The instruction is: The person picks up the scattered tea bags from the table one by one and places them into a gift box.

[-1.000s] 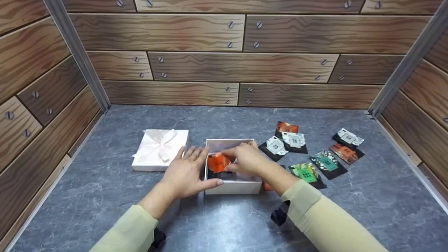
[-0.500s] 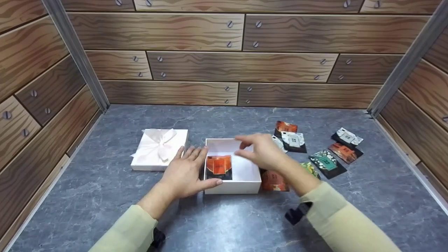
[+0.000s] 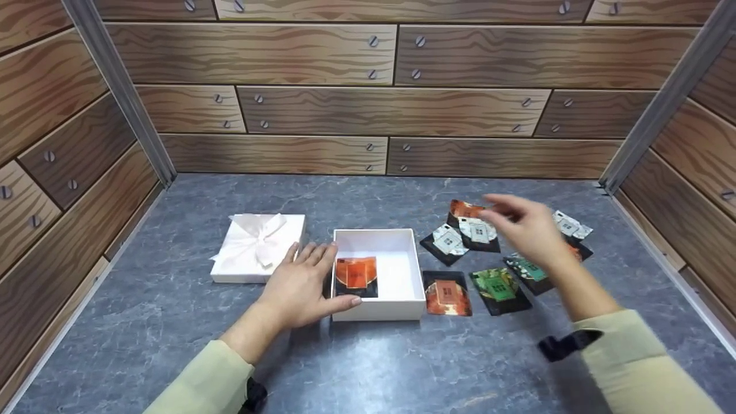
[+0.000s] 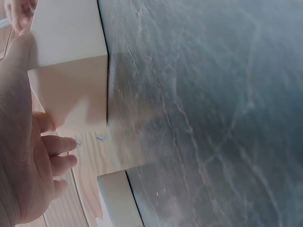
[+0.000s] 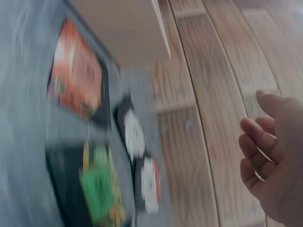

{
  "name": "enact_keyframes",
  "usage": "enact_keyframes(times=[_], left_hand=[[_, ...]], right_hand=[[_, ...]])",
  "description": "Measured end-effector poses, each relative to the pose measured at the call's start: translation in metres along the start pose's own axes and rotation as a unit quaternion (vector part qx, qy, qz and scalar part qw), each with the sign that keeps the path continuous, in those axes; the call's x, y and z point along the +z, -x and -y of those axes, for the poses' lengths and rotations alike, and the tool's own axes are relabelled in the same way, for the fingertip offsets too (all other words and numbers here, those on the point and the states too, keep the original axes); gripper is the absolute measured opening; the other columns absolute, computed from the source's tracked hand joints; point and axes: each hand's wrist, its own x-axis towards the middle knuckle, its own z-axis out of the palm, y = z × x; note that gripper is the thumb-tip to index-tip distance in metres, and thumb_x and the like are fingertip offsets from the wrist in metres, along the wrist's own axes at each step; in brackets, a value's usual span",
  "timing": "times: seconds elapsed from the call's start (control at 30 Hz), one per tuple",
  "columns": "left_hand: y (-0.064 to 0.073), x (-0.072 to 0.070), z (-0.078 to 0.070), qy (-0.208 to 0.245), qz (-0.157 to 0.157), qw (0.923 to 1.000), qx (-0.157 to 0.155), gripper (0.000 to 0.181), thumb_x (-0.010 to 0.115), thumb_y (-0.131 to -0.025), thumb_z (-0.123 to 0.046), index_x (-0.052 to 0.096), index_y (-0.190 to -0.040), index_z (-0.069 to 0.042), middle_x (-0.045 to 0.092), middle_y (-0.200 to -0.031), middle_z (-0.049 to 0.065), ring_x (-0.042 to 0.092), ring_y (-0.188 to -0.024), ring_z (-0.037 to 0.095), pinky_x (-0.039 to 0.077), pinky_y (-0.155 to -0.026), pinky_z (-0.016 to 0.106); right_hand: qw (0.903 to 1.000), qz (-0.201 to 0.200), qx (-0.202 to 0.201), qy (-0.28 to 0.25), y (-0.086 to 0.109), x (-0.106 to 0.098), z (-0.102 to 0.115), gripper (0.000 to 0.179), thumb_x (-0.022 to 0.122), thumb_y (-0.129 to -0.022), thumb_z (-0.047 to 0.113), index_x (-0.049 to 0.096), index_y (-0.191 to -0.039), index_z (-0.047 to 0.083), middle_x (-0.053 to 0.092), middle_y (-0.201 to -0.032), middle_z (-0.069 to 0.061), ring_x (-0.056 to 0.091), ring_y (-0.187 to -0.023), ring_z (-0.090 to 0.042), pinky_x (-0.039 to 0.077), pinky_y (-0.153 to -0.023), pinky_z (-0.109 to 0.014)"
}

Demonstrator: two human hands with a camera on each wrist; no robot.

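In the head view my left hand (image 3: 296, 287) rests against the left wall of a white box (image 3: 379, 310), fingers spread and thumb along its front. An orange-and-black sachet (image 3: 356, 277) lies inside the box at its left front. My right hand (image 3: 532, 233) is in the air over the sachets on the right, its fingers loosely bent and holding nothing, as the right wrist view also shows. Below and left of it lie a white-and-black sachet (image 3: 478, 232) and another white one (image 3: 448, 241). A green sachet (image 3: 499, 288) and a red-orange sachet (image 3: 447, 293) lie nearer the box.
A white lid with a pale ribbon bow (image 3: 259, 247) lies left of the box. Further right are a teal sachet (image 3: 529, 269) and a white one (image 3: 572, 225), partly behind my right arm. Wood-patterned walls (image 3: 322, 109) enclose the grey marbled table (image 3: 230, 190).
My right hand let go of the orange sachet inside the box, rose out and moved right over the other sachets. The left hand stayed at the box.
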Motion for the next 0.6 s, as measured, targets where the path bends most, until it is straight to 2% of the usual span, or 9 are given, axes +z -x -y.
enact_keyframes(times=[0.07,0.13,0.23,0.3,0.37,0.43,0.6], left_hand=[[0.0,0.0,0.0,0.0,0.0,1.0,0.001,0.124,0.035,-0.085,-0.098,0.035,-0.166,-0.005,0.047,-0.161,0.02,0.043,-0.15,0.041,0.02,-0.127,0.058],[0.0,0.0,0.0,0.0,-0.001,1.0,0.001,0.123,0.035,-0.085,-0.098,0.035,-0.166,-0.005,0.048,-0.161,0.02,0.043,-0.15,0.042,0.02,-0.127,0.058],[0.001,0.0,0.0,0.001,-0.005,1.0,0.003,0.123,0.036,-0.085,-0.097,0.035,-0.166,-0.005,0.048,-0.161,0.02,0.043,-0.149,0.042,0.02,-0.127,0.058],[0.002,-0.001,0.0,0.001,-0.006,1.0,0.004,0.122,0.037,-0.086,-0.097,0.035,-0.166,-0.004,0.048,-0.161,0.02,0.043,-0.149,0.042,0.02,-0.127,0.058],[0.002,0.0,0.001,0.0,-0.009,0.9999,0.005,0.122,0.038,-0.086,-0.096,0.036,-0.165,-0.004,0.049,-0.16,0.02,0.044,-0.149,0.042,0.02,-0.127,0.059],[0.002,0.0,0.0,-0.001,-0.013,0.9999,0.007,0.121,0.04,-0.086,-0.096,0.037,-0.165,-0.003,0.049,-0.159,0.021,0.044,-0.149,0.043,0.021,-0.127,0.059],[0.001,0.0,0.0,-0.002,-0.016,0.9998,0.011,0.12,0.042,-0.086,-0.095,0.038,-0.164,-0.003,0.05,-0.159,0.022,0.045,-0.148,0.044,0.022,-0.126,0.061]], right_hand=[[0.9996,-0.029,0.002,0.002,0.002,-0.013,-0.019,0.043,0.076,-0.101,0.028,0.07,-0.138,0.006,0.077,-0.112,-0.016,0.067,-0.086,-0.012,0.055,-0.07,-0.017],[0.9985,-0.054,0.012,0.001,0.004,-0.027,-0.038,0.042,0.076,-0.101,0.025,0.07,-0.136,0.003,0.077,-0.11,-0.012,0.065,-0.085,-0.004,0.055,-0.07,-0.015],[0.9954,-0.091,0.031,0.004,0.007,-0.046,-0.07,0.041,0.076,-0.101,0.023,0.07,-0.135,-0.001,0.075,-0.102,0.011,0.061,-0.085,0.008,0.051,-0.074,-0.01],[0.9928,-0.106,0.057,0.006,0.011,-0.058,-0.089,0.046,0.074,-0.102,0.028,0.068,-0.137,-0.002,0.067,-0.096,0.028,0.058,-0.086,0.012,0.048,-0.077,-0.008],[0.9902,-0.117,0.076,0.003,0.016,-0.068,-0.108,0.05,0.074,-0.102,0.03,0.067,-0.137,-0.004,0.061,-0.092,0.038,0.057,-0.088,0.013,0.044,-0.078,-0.005],[0.9877,-0.125,0.094,-0.01,0.02,-0.077,-0.124,0.049,0.075,-0.102,0.032,0.068,-0.137,-0.003,0.06,-0.09,0.04,0.058,-0.086,0.014,0.045,-0.077,-0.005],[0.9824,-0.149,0.11,-0.02,0.027,-0.091,-0.155,0.041,0.077,-0.1,0.027,0.072,-0.133,0.003,0.062,-0.086,0.04,0.059,-0.082,0.016,0.046,-0.073,-0.004]])
